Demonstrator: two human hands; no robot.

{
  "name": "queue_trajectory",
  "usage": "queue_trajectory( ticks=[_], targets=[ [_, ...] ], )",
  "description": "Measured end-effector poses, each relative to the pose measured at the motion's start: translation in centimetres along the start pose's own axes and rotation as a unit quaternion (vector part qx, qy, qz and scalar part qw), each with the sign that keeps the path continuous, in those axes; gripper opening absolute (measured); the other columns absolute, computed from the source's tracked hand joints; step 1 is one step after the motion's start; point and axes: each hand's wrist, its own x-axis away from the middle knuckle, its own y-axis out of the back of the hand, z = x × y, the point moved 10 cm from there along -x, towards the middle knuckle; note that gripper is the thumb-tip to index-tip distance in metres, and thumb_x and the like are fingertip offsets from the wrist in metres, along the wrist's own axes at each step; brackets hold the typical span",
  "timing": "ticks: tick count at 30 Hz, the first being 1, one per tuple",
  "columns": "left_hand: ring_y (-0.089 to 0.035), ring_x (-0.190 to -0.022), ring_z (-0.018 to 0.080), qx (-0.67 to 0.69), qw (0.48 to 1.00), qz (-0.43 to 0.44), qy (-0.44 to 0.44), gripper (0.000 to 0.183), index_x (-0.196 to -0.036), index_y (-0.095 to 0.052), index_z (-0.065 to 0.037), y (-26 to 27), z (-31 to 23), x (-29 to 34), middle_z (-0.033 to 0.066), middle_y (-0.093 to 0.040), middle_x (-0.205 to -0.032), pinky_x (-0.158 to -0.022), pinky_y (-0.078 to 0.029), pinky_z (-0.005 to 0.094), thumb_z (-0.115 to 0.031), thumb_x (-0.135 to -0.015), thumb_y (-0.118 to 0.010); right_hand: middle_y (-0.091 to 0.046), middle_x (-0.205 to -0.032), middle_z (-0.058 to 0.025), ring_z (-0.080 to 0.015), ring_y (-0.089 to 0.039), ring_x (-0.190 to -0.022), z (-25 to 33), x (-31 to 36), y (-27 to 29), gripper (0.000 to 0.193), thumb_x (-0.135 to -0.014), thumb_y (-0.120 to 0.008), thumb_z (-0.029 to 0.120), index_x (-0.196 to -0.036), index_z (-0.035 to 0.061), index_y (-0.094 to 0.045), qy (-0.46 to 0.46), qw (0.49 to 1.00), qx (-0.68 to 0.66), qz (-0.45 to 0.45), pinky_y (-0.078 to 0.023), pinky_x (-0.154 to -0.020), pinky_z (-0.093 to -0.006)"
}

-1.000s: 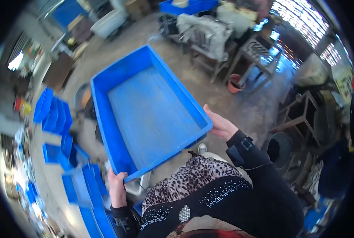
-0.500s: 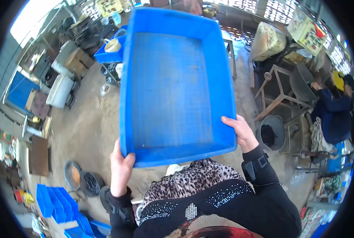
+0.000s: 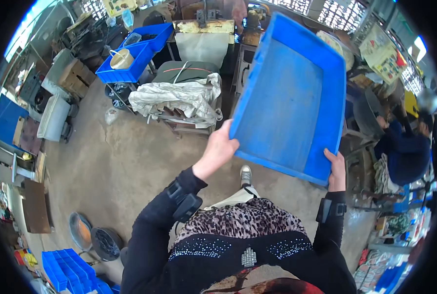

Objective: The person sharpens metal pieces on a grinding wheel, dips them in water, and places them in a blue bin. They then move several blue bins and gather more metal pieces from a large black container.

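Note:
A large, shallow blue plastic crate (image 3: 282,103) is held up in front of me, its open side facing me and its inside bare. My left hand (image 3: 217,147) grips its near left corner, the thumb over the rim. At the near right corner, my right hand (image 3: 335,166) is closed on the rim with the thumb inside. The crate tilts, its far end leaning to the right. Beyond its left side stands a padded seat draped with a whitish cloth (image 3: 184,100).
Two blue bins stand back left, the nearer one (image 3: 125,62) holding a beige bucket (image 3: 122,59). A person in dark clothes (image 3: 404,147) sits at the right. Lower left are round tubs (image 3: 106,243) and blue stacked bins (image 3: 69,269). A brown board (image 3: 36,206) stands at left.
The crate has swung to the right and tilted, both my hands still gripping it. The cloth-draped seat, hidden behind the crate before, now shows.

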Motion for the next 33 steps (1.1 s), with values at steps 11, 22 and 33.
queue_trajectory(
  ticks=[11, 22, 33],
  targets=[
    [-0.062, -0.071, 0.0175, 0.123, 0.971, -0.02, 0.205, 0.044, -0.118, -0.053, -0.002, -8.8, 14.1, -18.9, 0.0097, -0.061, -0.09, -0.056, -0.055, 0.0299, -0.001, -0.074, -0.055, -0.065, -0.1, -0.012, -0.0217, -0.063, -0.083, -4.3, -29.6, -2.4, 0.035, -0.081, -0.064, 0.01, -0.111, -0.0046, -0.057, -0.078, 0.99, 0.053, 0.108, -0.052, -0.078, -0.0364],
    [-0.063, -0.084, 0.02, 0.179, 0.945, -0.042, 0.27, 0.038, -0.118, -0.054, -0.003, -11.6, 23.0, -31.1, 0.0089, -0.062, -0.101, -0.062, -0.058, 0.0334, -0.003, -0.08, -0.06, -0.065, -0.102, -0.0145, -0.0255, -0.063, -0.088, -7.9, -46.4, -7.0, 0.037, -0.082, -0.067, 0.014, -0.111, -0.0059, -0.057, -0.14, 0.98, 0.09, 0.113, -0.05, -0.083, -0.0406],
    [-0.065, -0.091, 0.0296, 0.091, 0.939, -0.055, 0.326, 0.05, -0.112, -0.058, 0.0, -13.7, 27.4, -31.4, 0.0192, -0.065, -0.102, -0.074, -0.053, 0.0388, -0.045, -0.09, -0.055, -0.064, -0.105, -0.017, -0.027, -0.063, -0.09, -8.0, -48.5, -6.1, 0.036, -0.082, -0.063, 0.011, -0.113, -0.007, -0.055, -0.131, 0.963, 0.22, 0.086, -0.051, -0.081, -0.0401]
  ],
)
